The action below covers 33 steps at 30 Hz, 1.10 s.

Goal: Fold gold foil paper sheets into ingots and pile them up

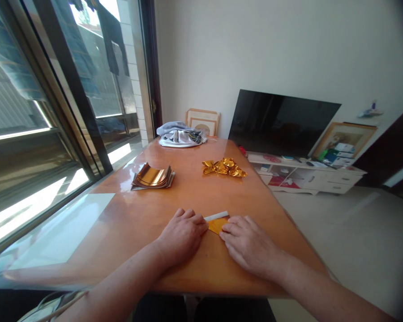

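Note:
A small sheet of gold foil paper [216, 225] lies on the table between my hands, with a pale strip along its far edge where it is folded. My left hand [185, 233] is closed with curled fingers, its thumb and fingertips gripping the paper's left end. From the other side my right hand [246, 243] holds the right end, fingers bent and pressed together on it. Parts of the paper are hidden under both hands. Farther off to the left rests a stack of curled gold foil sheets [152, 175]. Several folded gold foil pieces [224, 167] sit in a heap at the back right.
The glossy wooden table [188, 197] narrows away from me. A grey cloth bundle [180, 134] is at its far end. Beyond the right edge stand a television [282, 123] and a low white cabinet [312, 176]. Glass sliding doors [87, 89] run along the left.

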### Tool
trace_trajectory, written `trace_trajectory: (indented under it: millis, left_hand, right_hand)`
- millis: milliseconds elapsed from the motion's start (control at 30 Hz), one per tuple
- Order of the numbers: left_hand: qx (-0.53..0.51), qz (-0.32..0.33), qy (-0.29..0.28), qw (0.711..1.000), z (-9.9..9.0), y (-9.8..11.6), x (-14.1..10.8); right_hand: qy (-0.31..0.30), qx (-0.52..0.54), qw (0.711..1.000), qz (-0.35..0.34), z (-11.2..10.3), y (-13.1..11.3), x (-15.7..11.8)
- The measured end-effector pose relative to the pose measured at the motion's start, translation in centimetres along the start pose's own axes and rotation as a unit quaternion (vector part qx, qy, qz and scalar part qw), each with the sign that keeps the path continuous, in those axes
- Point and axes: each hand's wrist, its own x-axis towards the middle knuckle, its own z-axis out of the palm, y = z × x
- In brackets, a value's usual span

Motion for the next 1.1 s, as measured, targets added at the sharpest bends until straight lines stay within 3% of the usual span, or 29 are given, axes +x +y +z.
trace_trajectory:
  millis: [200, 467, 633, 900, 1100]
  left_hand:
    - [-0.015, 0.0, 0.003, 1.0, 0.1, -0.1, 0.1]
    - [-0.103, -0.022, 0.045, 0.993, 1.0, -1.3, -0.8]
    - [-0.143, -0.063, 0.104, 0.982, 2.3, -1.7, -0.7]
    - [-0.164, -0.08, 0.098, 0.978, 2.5, -1.9, -0.5]
    - [-0.199, -0.1, 0.094, 0.97, 2.5, -2.0, -0.5]
  right_hand:
    - [0.064, 0.088, 0.993, 0.044, 0.9, -0.3, 2.3]
    - [0.017, 0.169, 0.976, 0.136, 2.9, -0.8, 3.3]
    - [-0.002, 0.164, 0.983, 0.084, 2.9, -0.6, 3.3]
    - [-0.052, 0.081, 0.993, 0.064, 2.2, -1.1, 4.2]
    - [-0.055, 0.06, 0.995, 0.048, 2.7, -0.9, 4.5]
